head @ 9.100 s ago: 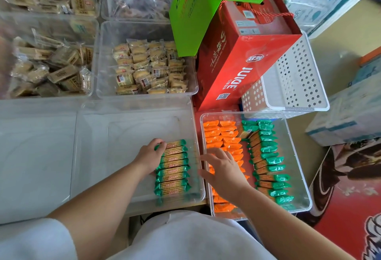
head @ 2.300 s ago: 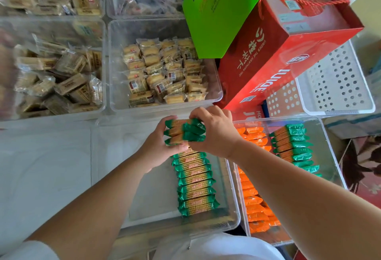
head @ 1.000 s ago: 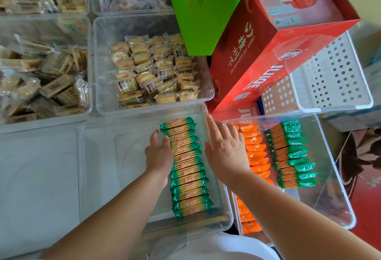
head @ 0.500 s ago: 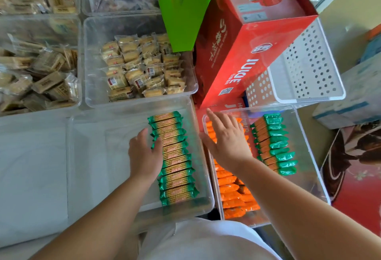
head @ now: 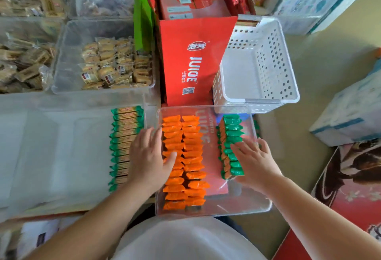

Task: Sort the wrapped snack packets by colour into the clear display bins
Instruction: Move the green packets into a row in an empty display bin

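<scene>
Your left hand [head: 149, 156] lies flat and released, fingers [head: 147, 142] straight and spread, the thumb touching the orange packets [head: 185, 156]. Your right hand [head: 254, 161] also grasps nothing, its straight fingers laid against the green packets [head: 231, 136] standing along the right side of the mixed bin [head: 266, 206]. The sorted green row [head: 125, 127] sits in the neighbouring bin [head: 61, 156]. These packets look light, with slick film wrappers and probably a brittle filling. Press a short stack together from its two outer faces, gently. Avoid the crimped ends, or the middle packets may slip out.
</scene>
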Demonstrator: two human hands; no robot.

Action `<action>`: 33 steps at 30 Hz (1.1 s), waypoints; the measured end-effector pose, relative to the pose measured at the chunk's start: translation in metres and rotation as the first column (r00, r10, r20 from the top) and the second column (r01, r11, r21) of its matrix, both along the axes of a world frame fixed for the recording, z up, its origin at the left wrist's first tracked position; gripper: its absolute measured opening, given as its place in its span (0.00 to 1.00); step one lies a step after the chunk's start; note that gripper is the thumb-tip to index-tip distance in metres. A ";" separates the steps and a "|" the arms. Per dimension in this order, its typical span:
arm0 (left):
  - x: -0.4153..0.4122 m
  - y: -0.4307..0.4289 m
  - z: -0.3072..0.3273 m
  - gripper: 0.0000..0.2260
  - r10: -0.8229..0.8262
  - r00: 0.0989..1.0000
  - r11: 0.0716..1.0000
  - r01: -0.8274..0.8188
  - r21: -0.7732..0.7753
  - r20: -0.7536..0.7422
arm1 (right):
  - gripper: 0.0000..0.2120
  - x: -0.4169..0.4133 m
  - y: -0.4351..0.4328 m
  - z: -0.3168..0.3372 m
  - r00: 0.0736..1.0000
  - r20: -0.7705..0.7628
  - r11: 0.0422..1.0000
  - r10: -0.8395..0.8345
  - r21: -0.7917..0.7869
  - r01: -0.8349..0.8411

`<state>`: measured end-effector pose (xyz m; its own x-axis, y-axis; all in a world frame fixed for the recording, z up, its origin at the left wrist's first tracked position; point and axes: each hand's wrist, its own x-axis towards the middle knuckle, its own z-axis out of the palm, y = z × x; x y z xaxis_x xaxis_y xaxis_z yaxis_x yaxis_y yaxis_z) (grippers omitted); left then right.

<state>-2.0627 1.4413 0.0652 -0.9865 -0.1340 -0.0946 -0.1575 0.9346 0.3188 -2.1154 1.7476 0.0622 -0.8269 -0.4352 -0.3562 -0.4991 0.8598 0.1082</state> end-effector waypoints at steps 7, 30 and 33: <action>0.050 0.015 -0.013 0.39 0.033 0.998 0.992 -0.026 -0.124 0.057 | 0.48 -0.006 0.008 -0.011 0.996 -0.006 0.996 0.086 0.014 -0.086; 0.051 0.046 0.013 0.42 0.123 0.989 0.979 -0.106 -0.173 0.086 | 0.47 -0.008 0.008 0.017 0.978 0.088 0.980 0.190 -0.071 -0.184; 0.046 0.059 0.038 0.50 -0.014 0.995 1.000 0.012 0.022 0.095 | 0.45 -0.010 0.014 0.036 0.988 0.069 0.958 0.137 -0.262 -0.114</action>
